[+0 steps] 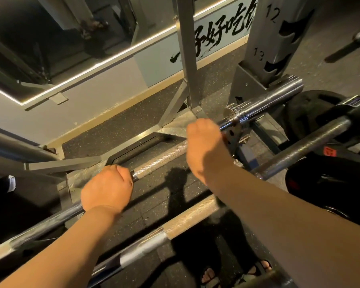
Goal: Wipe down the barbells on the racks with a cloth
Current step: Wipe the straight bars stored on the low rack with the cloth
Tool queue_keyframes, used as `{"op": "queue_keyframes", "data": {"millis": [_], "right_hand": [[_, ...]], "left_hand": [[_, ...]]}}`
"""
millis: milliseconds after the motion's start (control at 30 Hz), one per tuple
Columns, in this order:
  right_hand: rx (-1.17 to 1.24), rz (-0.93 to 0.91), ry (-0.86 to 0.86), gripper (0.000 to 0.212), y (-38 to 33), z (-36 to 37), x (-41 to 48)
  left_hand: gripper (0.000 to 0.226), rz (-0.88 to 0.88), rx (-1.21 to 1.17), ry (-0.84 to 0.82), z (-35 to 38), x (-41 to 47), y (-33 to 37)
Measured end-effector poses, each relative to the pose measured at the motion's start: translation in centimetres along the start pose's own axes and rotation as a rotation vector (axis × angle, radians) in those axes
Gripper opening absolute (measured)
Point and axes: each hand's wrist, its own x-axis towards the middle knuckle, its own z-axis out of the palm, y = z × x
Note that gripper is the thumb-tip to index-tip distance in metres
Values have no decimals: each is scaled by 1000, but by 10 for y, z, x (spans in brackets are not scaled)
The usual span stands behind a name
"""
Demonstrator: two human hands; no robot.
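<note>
Barbell point(160, 156): right hand point(203, 142) curled round shaft just beside collar point(235, 115), left hand point(106, 188) likewise, farther from collar. Cloth unseen; steady, level hold advised.

Speckled rubber floor point(133, 125) w/ steel rack base point(173, 128) (& sandalled feet point(209, 275)).

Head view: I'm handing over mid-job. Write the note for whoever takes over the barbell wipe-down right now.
Left hand: curled overhand round the far barbell.
Right hand: grips the same bar, next to its chrome collar.
Near barbell: no hand on it, closer to the feet. A third bar lies to the right.
Cloth: none visible; it may be hidden under a hand.
Done: cannot tell which bars have been wiped.
Left: locate the cloth, then wipe each bar.
</note>
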Motion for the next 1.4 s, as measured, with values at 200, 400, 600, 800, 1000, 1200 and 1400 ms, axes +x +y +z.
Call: {"op": "queue_keyframes", "data": {"millis": [200, 400, 600, 800, 1000, 1200, 1400], "right_hand": [[319, -231, -110, 38, 10, -7, -2], [164, -62, 155, 14, 58, 15, 13], [268, -146, 55, 44, -26, 12, -21], [375, -360, 7, 11, 31, 9, 12], [300, -1, 284, 9, 19, 26, 3], [306, -421, 240, 18, -34, 33, -9], [300, -302, 26, 31, 38, 0, 28]], "left_hand": [[43, 15, -2, -9, -3, -1, 1], [42, 17, -10, 18, 1, -1, 0], [43, 19, -4, 23, 2, 0, -1], [41, 34, -14, 26, 1, -1, -1], [40, 31, 14, 7, -2, -1, 2], [40, 26, -16, -32, -10, -2, 2], [34, 56, -19, -62, -13, -1, 3]]}}
